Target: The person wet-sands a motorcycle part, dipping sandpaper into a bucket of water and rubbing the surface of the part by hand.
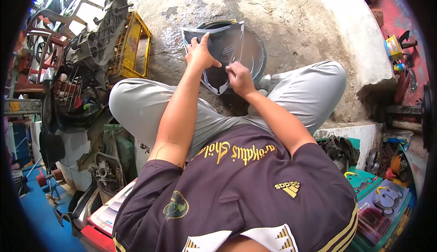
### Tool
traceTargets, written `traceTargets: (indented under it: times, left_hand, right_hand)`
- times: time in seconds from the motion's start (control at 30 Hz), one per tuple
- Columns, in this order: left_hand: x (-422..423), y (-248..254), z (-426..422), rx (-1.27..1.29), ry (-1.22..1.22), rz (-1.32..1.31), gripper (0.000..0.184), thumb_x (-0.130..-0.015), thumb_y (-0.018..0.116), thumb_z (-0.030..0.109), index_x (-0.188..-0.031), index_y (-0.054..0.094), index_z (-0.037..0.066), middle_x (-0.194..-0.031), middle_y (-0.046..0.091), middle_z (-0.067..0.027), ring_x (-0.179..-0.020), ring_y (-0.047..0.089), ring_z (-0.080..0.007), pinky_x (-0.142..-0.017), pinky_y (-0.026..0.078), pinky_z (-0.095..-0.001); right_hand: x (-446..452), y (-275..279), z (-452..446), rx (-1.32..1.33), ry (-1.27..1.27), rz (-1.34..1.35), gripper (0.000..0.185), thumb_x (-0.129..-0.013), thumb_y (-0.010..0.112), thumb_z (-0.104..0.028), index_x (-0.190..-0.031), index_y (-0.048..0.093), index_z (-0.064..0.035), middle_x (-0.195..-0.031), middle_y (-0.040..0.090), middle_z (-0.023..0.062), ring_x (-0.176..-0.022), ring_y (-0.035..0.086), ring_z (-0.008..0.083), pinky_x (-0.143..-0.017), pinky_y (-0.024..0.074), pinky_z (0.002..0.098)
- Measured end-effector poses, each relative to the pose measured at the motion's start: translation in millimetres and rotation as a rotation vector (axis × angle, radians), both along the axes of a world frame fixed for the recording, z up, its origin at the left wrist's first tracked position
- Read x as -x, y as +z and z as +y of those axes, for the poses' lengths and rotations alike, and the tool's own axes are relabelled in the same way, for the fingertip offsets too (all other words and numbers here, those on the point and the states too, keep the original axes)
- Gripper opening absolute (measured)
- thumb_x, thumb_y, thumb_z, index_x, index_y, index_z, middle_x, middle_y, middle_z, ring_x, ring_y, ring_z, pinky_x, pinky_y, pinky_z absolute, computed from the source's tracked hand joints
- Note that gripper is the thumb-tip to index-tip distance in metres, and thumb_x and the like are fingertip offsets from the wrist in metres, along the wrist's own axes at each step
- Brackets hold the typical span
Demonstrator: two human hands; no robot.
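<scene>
A dark, shield-shaped panel (pixel 220 41) with pale edges and a small mark on its face lies tilted over a round basin (pixel 260 54) on the floor between my knees. It looks like a vehicle body panel, but its exact kind is unclear. My left hand (pixel 200 57) rests on the panel's left part, fingers spread and thumb stretched toward the middle. Curled into a fist, my right hand (pixel 240 77) is at the panel's lower right side. Whatever its fingers may hold is hidden.
Wet concrete floor (pixel 168 40) surrounds the basin. On the left, a metal engine casing (pixel 98 42) leans by a yellow crate (pixel 136 44), near red chairs (pixel 48 38). A white ledge (pixel 368 65) stands at right. Boxes (pixel 382 206) and parts lie behind me on the right.
</scene>
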State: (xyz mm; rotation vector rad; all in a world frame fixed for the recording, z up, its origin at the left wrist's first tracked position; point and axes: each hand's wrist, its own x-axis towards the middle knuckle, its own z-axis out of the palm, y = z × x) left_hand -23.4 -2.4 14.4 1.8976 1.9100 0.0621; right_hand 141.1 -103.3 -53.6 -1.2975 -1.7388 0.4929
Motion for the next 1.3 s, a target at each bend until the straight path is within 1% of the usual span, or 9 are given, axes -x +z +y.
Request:
traceTargets:
  times: [0.17, 0.27, 0.37, 0.8, 0.9, 1.0, 1.1, 1.17, 1.3]
  left_hand:
    - [0.4, -0.6, 1.0, 0.0, -0.006, -0.001, 0.138, -0.05, 0.105, 0.038, -0.165, 0.028, 0.036, -0.167, 0.032, -0.0152, -0.151, 0.038, -0.0408, -0.113, 0.049, -0.0545]
    - [0.7, -0.9, 0.2, -0.003, -0.006, -0.007, 0.138, -0.05, 0.105, 0.038, -0.165, 0.029, 0.036, -0.167, 0.033, -0.0152, -0.151, 0.038, -0.041, -0.113, 0.049, -0.0544]
    - [0.6, -0.1, -1.2, -0.005, -0.008, -0.003, 0.138, -0.05, 0.105, 0.038, -0.165, 0.029, 0.035, -0.167, 0.033, -0.0152, -0.15, 0.038, -0.0412, -0.113, 0.049, -0.0545]
    - [0.9, 0.2, -0.2, 0.007, -0.003, -0.003, 0.138, -0.051, 0.105, 0.038, -0.165, 0.028, 0.035, -0.167, 0.032, -0.0149, -0.15, 0.038, -0.0406, -0.113, 0.048, -0.0551]
    - [1.6, 0.5, -1.2, 0.005, -0.011, -0.008, 0.138, -0.051, 0.105, 0.038, -0.165, 0.028, 0.035, -0.167, 0.032, -0.015, -0.15, 0.038, -0.0401, -0.113, 0.048, -0.0559]
    - [0.1, 2.7, -1.5, -0.014, -0.006, -0.057, 0.138, -0.048, 0.106, 0.032, -0.165, 0.032, 0.031, -0.166, 0.033, -0.0217, -0.149, 0.038, -0.0445, -0.118, 0.044, -0.0531]
    - [-1.1, 2.9, -0.9, 0.015, 0.002, 0.005, 0.137, -0.052, 0.105, 0.038, -0.165, 0.027, 0.035, -0.168, 0.031, -0.0145, -0.15, 0.038, -0.0407, -0.113, 0.048, -0.0554]
    - [1.4, 3.0, -2.4, -0.016, -0.002, -0.047, 0.139, -0.048, 0.106, 0.034, -0.165, 0.032, 0.032, -0.166, 0.033, -0.0218, -0.149, 0.038, -0.0445, -0.118, 0.044, -0.0536]
    - [2.1, 1.6, -0.9, -0.009, -0.016, -0.043, 0.139, -0.047, 0.106, 0.035, -0.165, 0.031, 0.032, -0.165, 0.034, -0.023, -0.149, 0.039, -0.0448, -0.118, 0.044, -0.0537]
  right_hand:
    - [0.7, 2.8, -14.8, 0.068, -0.021, 0.03, 0.008, -0.092, 0.067, -0.004, -0.087, 0.063, 0.0016, -0.087, 0.066, 0.0205, -0.084, 0.066, 0.0436, -0.074, 0.0524, 0.0487]
    - [-0.1, 2.2, -29.9, 0.082, 0.132, -0.02, 0.007, -0.092, 0.067, -0.004, -0.09, 0.065, 0.0013, -0.086, 0.066, 0.0202, -0.083, 0.066, 0.0437, -0.073, 0.0532, 0.048]
    - [-5.6, -4.9, -4.0, -0.039, 0.082, 0.006, 0.005, -0.092, 0.067, -0.004, -0.091, 0.065, 0.001, -0.088, 0.065, 0.0199, -0.083, 0.066, 0.0439, -0.073, 0.0532, 0.0481]
    - [-4.1, -3.5, 7.1, -0.021, -0.024, 0.042, 0.006, -0.093, 0.067, -0.005, -0.093, 0.067, 0.0014, -0.087, 0.065, 0.0199, -0.084, 0.066, 0.0426, -0.073, 0.052, 0.0479]
    - [-3.2, -1.1, -17.8, 0.057, 0.064, -0.011, 0.006, -0.092, 0.068, -0.004, -0.093, 0.068, 0.0017, -0.086, 0.065, 0.02, -0.084, 0.066, 0.0419, -0.073, 0.0523, 0.0474]
    - [-4.2, -1.3, -17.5, 0.06, 0.075, -0.01, 0.005, -0.09, 0.068, -0.002, -0.092, 0.068, 0.0018, -0.086, 0.065, 0.0201, -0.082, 0.067, 0.0413, -0.072, 0.0523, 0.0469]
    - [-7.2, -1.5, 0.3, 0.003, 0.026, 0.029, 0.003, -0.09, 0.069, -0.001, -0.091, 0.068, 0.0012, -0.086, 0.066, 0.0192, -0.081, 0.067, 0.0412, -0.071, 0.0523, 0.0463]
    - [-5.6, -2.0, 2.4, 0.03, -0.011, 0.083, 0.005, -0.093, 0.069, -0.003, -0.094, 0.069, 0.0014, -0.085, 0.065, 0.0202, -0.078, 0.066, 0.0398, -0.069, 0.0506, 0.0441]
    - [-4.0, -0.4, -20.3, 0.084, 0.109, 0.013, 0.004, -0.092, 0.069, -0.003, -0.092, 0.068, 0.0009, -0.089, 0.067, 0.0195, -0.081, 0.067, 0.0414, -0.07, 0.0521, 0.0473]
